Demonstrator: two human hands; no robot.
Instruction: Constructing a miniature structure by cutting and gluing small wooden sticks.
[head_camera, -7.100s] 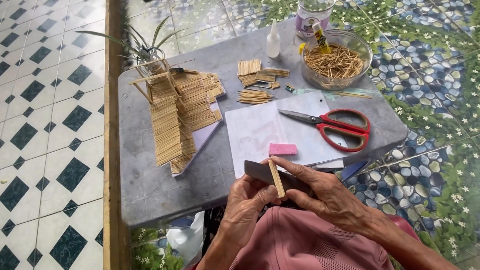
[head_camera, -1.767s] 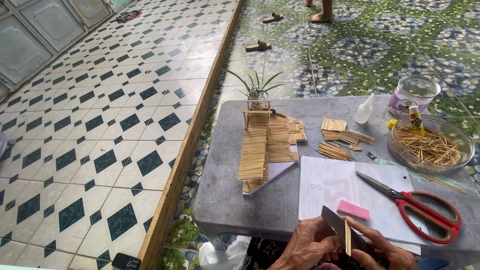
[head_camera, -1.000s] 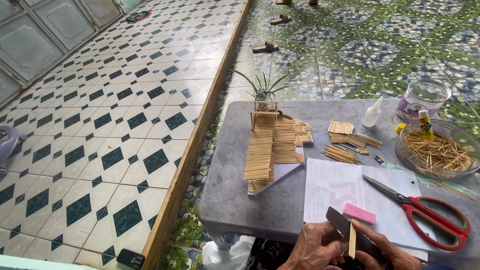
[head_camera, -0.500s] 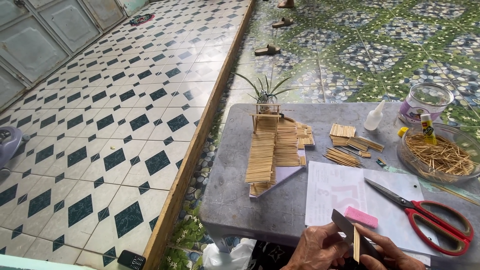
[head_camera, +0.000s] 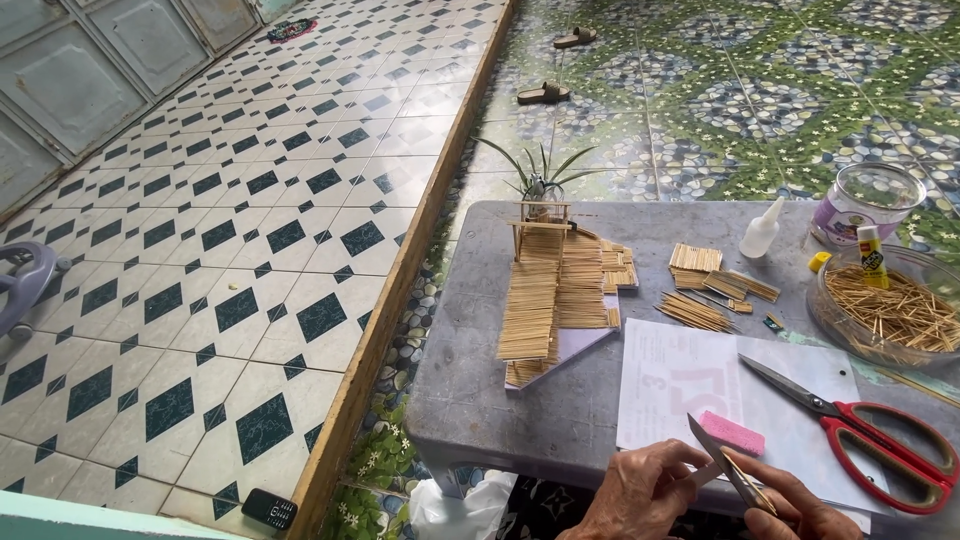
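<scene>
A matt grey stone-like table (head_camera: 480, 400) bears a model (head_camera: 560, 300) of pale, raw wooden sticks on white card. Scissors (head_camera: 860, 430) pair bright metal blades with glossy red plastic handles on smooth white paper (head_camera: 680, 390). A clear, shiny bowl (head_camera: 830, 320) holds more bare sticks. The floor tiles (head_camera: 250, 230) gleam, glazed. The left hand (head_camera: 640, 495) grips a dull grey blade (head_camera: 715, 455).

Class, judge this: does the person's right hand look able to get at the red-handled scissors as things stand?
Probably yes: the scissors lie in the open just beyond the right hand, though its fingers are pinching a thin stick.
</scene>
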